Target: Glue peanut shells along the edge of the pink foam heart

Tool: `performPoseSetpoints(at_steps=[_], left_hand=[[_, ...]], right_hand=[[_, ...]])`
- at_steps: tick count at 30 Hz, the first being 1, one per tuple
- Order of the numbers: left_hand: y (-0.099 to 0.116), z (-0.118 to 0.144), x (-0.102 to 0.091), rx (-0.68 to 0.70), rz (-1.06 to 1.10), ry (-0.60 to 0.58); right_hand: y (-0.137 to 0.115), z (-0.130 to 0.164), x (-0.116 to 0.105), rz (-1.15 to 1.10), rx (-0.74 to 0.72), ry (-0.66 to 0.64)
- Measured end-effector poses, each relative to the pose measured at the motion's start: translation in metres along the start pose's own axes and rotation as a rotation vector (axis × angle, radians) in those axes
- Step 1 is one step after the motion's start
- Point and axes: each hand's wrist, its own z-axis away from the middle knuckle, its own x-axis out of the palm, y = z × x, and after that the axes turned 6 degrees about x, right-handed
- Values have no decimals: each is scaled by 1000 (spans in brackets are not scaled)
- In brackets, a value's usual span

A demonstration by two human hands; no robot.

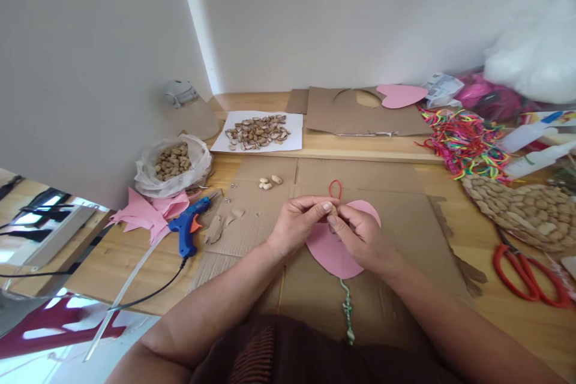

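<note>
Counter (pixel 135 264): we see a pale wooden top running under everything, set against a white wall.
Cardboard sheet (pixel 387 204): a large flat brown sheet lies on the counter in front of us, under both hands.
Second cardboard (pixel 324 111): a smaller piece lies farther back, with a rounded hole cut in it and a spare pink heart (pixel 400 95) resting on its right end.
Woven heart (pixel 526 213): a heart covered in shell pieces sits at the right, near the red scissors (pixel 524 273).
Coloured cords (pixel 463 141): a bright tangle lies behind the woven heart.
Bag of peanuts (pixel 173 163): an open clear bag sits at the left, behind pink paper scraps (pixel 144 213).
Paper of shells (pixel 258 131): a white sheet with a heap of broken shells lies behind the large cardboard.
Glue gun (pixel 186 231): blue, lying on its side left of our hands, its black cable trailing toward us.
Pink foam heart (pixel 335 246): it lies flat on the cardboard sheet under our hands; its long axis runs away from us, tip toward us, lobes toward the wall. A red loop (pixel 335 187) pokes out beyond the lobes and a green beaded tail (pixel 347 312) hangs past the tip.
Left hand (pixel 297 225): its fingers are curled nearly closed, pinching a small peanut shell (pixel 333 210) above the heart's lobes.
Right hand (pixel 362 240): its fingers are curled and meet the same shell from the other side, resting over the heart.
Loose peanuts (pixel 269 182): a few lie on the cardboard just beyond the left hand.
</note>
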Motion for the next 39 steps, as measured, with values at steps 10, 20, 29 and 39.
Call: performPoseSetpoints(at_steps=[10,20,29,39], left_hand=[[2,1,-8,-14,-201,-195],[0,6,-1,126,-332,-145],[6,-2,-7,-30,123,-214],[2,-2,-9,-10,-13,-245]], right_hand=[[0,4,-1,90,-9,46],[-3,8,2,124,-10,111],[6,3,1,-132,-38,39],[8,-5,-8,-416,231,-237]])
